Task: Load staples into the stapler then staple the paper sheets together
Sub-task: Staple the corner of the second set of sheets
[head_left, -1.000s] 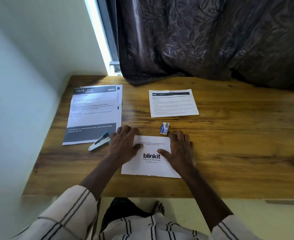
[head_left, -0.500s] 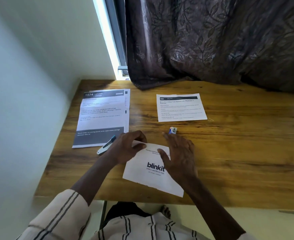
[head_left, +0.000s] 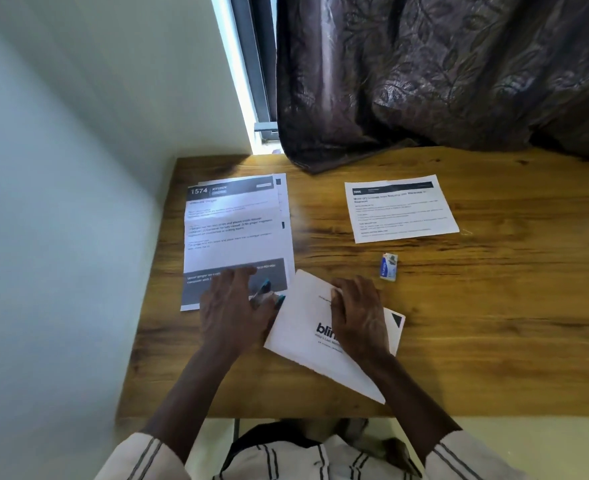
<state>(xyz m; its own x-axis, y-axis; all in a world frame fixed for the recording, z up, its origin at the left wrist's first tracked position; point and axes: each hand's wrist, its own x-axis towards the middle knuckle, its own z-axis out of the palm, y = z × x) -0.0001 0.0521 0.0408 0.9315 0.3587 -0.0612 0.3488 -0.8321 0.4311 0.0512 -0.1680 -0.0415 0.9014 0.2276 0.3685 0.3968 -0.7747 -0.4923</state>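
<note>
Left hand (head_left: 232, 306) is lying over the stapler (head_left: 263, 292) near the table's (head_left: 494, 306) left edge, grasp not discernible. Right hand (head_left: 359, 313) is resting, fingers relaxed, on the paper sheets (head_left: 300, 341) by the near edge. Staple box (head_left: 389, 266) is sitting just beyond.

Most likely a room in a home, with one corner used as a desk. Wood-grain table (head_left: 494, 306) pushed into the corner against a plain pale wall (head_left: 61, 202) at 9 o'clock. Heavy dark curtain (head_left: 442, 71) with a leaf pattern from 12 to 2 o'clock, its hem lying on the table's far edge. Window frame (head_left: 255, 64) and a strip of daylight at 12 o'clock. Printed sheets (head_left: 230, 230) laid out at 11 and 1 o'clock.
</note>
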